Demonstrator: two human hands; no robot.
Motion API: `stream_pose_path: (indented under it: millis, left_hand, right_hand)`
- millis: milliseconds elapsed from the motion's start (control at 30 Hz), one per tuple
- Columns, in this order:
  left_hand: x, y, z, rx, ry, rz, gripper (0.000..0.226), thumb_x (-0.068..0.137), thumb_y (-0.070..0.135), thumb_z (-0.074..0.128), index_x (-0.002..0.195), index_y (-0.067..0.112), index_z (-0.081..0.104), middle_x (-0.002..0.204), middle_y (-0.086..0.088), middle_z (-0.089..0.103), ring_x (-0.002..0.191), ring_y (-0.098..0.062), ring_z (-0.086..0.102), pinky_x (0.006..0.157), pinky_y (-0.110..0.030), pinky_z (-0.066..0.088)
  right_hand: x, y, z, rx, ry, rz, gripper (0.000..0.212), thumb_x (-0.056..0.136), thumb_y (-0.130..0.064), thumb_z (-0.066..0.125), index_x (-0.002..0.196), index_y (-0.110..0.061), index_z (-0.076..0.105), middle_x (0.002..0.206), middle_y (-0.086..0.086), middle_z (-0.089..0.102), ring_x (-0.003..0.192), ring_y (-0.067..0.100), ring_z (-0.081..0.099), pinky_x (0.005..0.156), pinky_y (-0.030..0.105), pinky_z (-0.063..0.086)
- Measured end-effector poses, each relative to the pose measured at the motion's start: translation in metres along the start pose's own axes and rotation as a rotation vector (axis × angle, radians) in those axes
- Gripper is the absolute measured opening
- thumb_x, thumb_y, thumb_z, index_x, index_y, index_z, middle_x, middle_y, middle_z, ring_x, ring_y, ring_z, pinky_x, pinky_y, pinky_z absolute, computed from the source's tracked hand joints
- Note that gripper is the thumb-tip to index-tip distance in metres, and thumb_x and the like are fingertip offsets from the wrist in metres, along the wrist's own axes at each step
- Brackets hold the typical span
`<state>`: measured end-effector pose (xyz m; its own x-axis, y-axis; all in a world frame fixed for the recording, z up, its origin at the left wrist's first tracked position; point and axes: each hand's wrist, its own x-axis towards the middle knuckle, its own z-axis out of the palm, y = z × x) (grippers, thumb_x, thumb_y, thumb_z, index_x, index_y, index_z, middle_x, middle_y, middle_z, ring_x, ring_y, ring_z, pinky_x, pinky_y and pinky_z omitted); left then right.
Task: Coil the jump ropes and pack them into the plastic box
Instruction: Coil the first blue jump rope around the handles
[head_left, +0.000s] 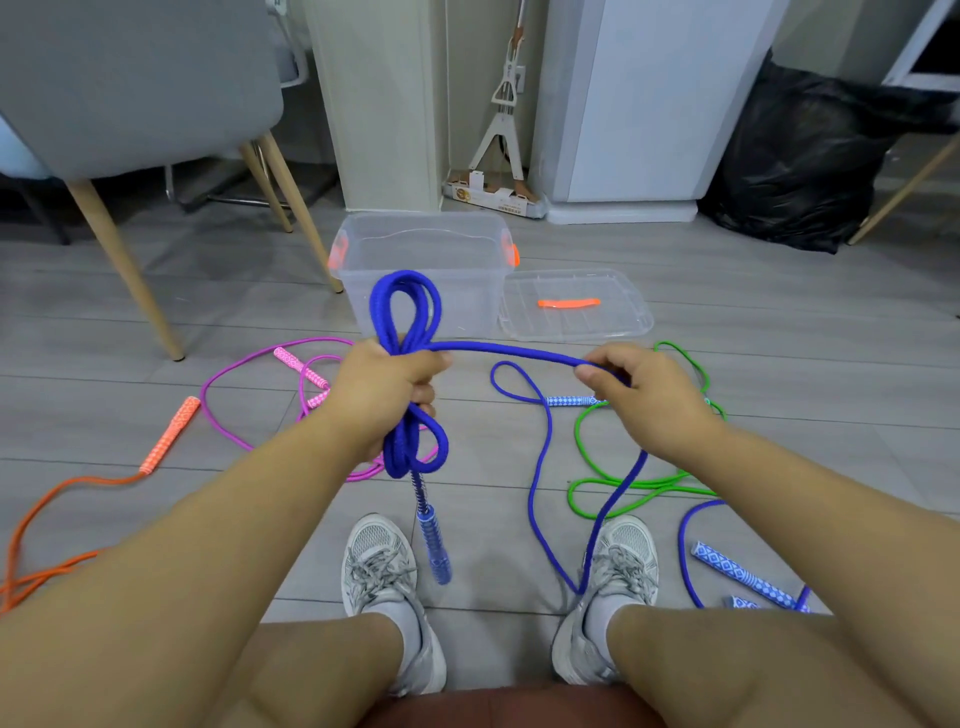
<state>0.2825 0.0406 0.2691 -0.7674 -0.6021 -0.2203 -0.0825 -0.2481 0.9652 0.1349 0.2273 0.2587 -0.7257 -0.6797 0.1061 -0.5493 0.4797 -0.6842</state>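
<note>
My left hand is closed around a bundle of loops of the blue jump rope; loops stick out above and below the fist, and one blue handle dangles beneath. A straight stretch of the same rope runs right to my right hand, which pinches it between thumb and fingers. From there the rope drops to the floor between my shoes. The clear plastic box with orange latches stands open just beyond my hands.
The box's lid lies flat to its right. On the floor lie a pink rope, an orange rope, a green rope and another blue rope with patterned handles. A chair stands at left, a black bag at right.
</note>
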Motion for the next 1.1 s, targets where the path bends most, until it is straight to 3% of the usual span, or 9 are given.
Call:
stream_pose_path:
  millis: [67,167,300,367,533,733,867,1033,1100]
  left_hand:
    - [0.003,0.0,-0.006,-0.02,0.046,0.018,0.03,0.089,0.005,0.058,0.066,0.015,0.04,0.048,0.004,0.029,0.042,-0.01,0.028,0.044,-0.023,0.033]
    - [0.004,-0.002,-0.006,-0.03,0.045,0.006,0.028,0.092,0.015,0.057,0.069,0.014,0.041,0.047,0.005,0.031,0.042,-0.011,0.031,0.05,-0.027,0.032]
    - [0.002,-0.007,0.006,0.0,0.026,0.014,0.023,0.093,0.028,0.055,0.078,0.012,0.05,0.047,0.005,0.038,0.04,-0.01,0.037,0.054,-0.029,0.035]
    - [0.0,-0.009,0.011,0.028,0.011,0.033,0.024,0.094,0.031,0.054,0.08,0.012,0.051,0.046,0.005,0.041,0.041,-0.011,0.041,0.053,-0.03,0.038]
    - [-0.005,-0.011,0.022,0.131,0.022,0.113,0.024,0.095,0.026,0.052,0.08,0.008,0.052,0.051,0.003,0.048,0.051,-0.017,0.046,0.049,-0.028,0.04]
    - [-0.008,-0.008,0.026,0.139,0.078,0.137,0.026,0.095,0.029,0.052,0.098,0.003,0.056,0.07,-0.003,0.052,0.053,-0.012,0.051,0.05,-0.026,0.045]
    - [-0.01,-0.007,0.027,0.168,0.068,0.147,0.024,0.093,0.031,0.056,0.084,0.008,0.058,0.06,-0.002,0.054,0.048,-0.012,0.049,0.053,-0.027,0.047]
    - [-0.01,-0.005,0.027,0.206,0.059,0.169,0.022,0.091,0.023,0.059,0.071,0.013,0.058,0.053,0.001,0.05,0.043,-0.01,0.045,0.052,-0.025,0.046]
    - [-0.009,-0.005,0.024,0.182,0.051,0.145,0.023,0.093,0.025,0.057,0.074,0.012,0.063,0.057,0.0,0.05,0.047,-0.011,0.045,0.054,-0.026,0.046]
  right_hand:
    - [-0.002,0.01,-0.002,0.027,-0.015,0.038,0.006,0.094,-0.022,0.053,0.093,-0.024,0.059,0.075,-0.003,0.059,0.073,0.013,0.057,0.071,0.024,0.043]
    - [-0.002,0.008,0.001,0.127,-0.003,0.078,0.011,0.094,-0.017,0.052,0.087,-0.027,0.051,0.075,-0.004,0.063,0.066,0.004,0.055,0.07,0.024,0.045]
    - [-0.002,-0.011,0.01,0.232,0.071,0.048,0.013,0.093,-0.02,0.054,0.085,-0.03,0.054,0.07,-0.003,0.061,0.055,0.007,0.05,0.061,0.024,0.043]
    - [-0.002,-0.021,0.016,0.23,0.116,0.029,0.009,0.093,-0.022,0.055,0.096,-0.026,0.061,0.073,-0.004,0.057,0.062,0.011,0.049,0.062,0.025,0.041]
    - [-0.006,-0.048,0.03,0.068,0.063,-0.121,0.027,0.094,-0.012,0.052,0.117,-0.017,0.065,0.086,0.001,0.046,0.085,0.013,0.045,0.071,0.016,0.028]
    - [-0.012,-0.058,0.038,0.132,0.006,-0.097,0.013,0.088,-0.018,0.063,0.099,-0.014,0.065,0.076,-0.014,0.053,0.068,-0.002,0.05,0.064,0.003,0.037]
    - [-0.013,-0.062,0.041,0.184,-0.011,-0.093,0.009,0.086,-0.017,0.065,0.094,-0.014,0.067,0.076,-0.011,0.058,0.07,0.003,0.053,0.066,0.008,0.04]
    - [-0.012,-0.061,0.042,0.236,-0.045,-0.087,0.004,0.085,-0.018,0.066,0.087,-0.018,0.07,0.064,-0.016,0.055,0.057,-0.002,0.049,0.059,0.008,0.038]
    - [-0.011,-0.058,0.041,0.275,-0.071,-0.068,0.006,0.086,-0.019,0.065,0.089,-0.022,0.068,0.072,-0.014,0.06,0.062,0.003,0.051,0.065,0.018,0.046]
